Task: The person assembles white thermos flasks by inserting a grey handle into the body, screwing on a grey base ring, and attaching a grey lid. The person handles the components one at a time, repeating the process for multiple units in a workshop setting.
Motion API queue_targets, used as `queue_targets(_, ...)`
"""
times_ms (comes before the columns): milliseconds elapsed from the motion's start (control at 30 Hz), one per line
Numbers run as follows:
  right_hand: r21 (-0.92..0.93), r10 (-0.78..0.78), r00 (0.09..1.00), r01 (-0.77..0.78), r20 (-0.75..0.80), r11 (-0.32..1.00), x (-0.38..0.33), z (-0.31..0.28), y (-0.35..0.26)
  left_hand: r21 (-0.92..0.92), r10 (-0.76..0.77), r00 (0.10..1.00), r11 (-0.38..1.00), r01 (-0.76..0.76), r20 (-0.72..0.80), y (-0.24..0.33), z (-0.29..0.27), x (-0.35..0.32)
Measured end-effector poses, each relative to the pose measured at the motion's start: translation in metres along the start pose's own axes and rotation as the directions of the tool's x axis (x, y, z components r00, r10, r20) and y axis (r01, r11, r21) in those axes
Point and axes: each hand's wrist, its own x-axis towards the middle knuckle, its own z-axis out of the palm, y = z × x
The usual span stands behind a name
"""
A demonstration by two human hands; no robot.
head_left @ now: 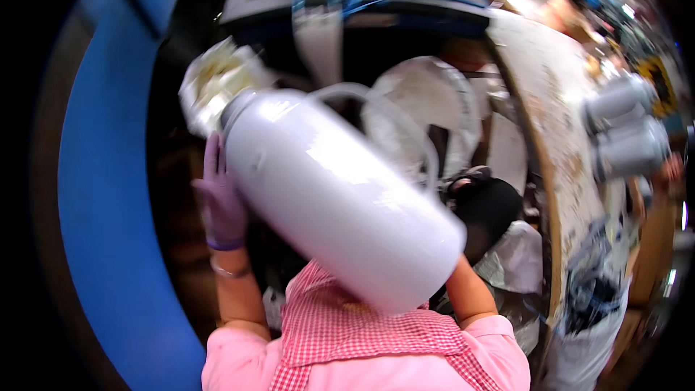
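A large, glossy, pale grey jug (pixel 337 199) lies slantwise across the middle of the view, smeared by motion. Its narrower neck points to the upper left and its broad base to the lower right, close to my chest. Along its far side arcs a pale curved handle (pixel 416 127). My left hand (pixel 223 206), in a purple glove, is against the jug's side near the neck, fingers stretched out and partly behind it. My right forearm runs up behind the base, and the jug hides the right hand.
A crumpled whitish plastic bag (pixel 221 83) sits beyond the neck. Farther off is a round, clear plastic-wrapped thing (pixel 427 105). A blue panel (pixel 108 195) curves along the left. To the right, a worn bench (pixel 539 80) runs alongside; two similar grey jugs (pixel 626 127) and a stuffed white sack (pixel 590 340) are there.
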Motion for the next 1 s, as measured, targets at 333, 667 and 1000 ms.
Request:
queue_targets(333,-0.383,-0.3,0.946,0.234,-0.123,0.894,-0.028,-0.09,-0.151,0.313,-0.432,0.584,0.902,0.298,0.687,-0.003,0.193,0.048)
queue_targets(667,-0.642,-0.609,0.788,0.513,0.088,0.57,0.005,-0.046,-0.183,0.607,-0.646,0.266,0.764,0.22,0.716,-0.001,0.238,0.043)
queue_targets(1000,-0.757,-0.533,0.809,0.505,0.248,0.415,0.018,-0.054,-0.178,0.513,-0.55,0.329,0.835,0.198,0.768,-0.017,0.241,0.038)
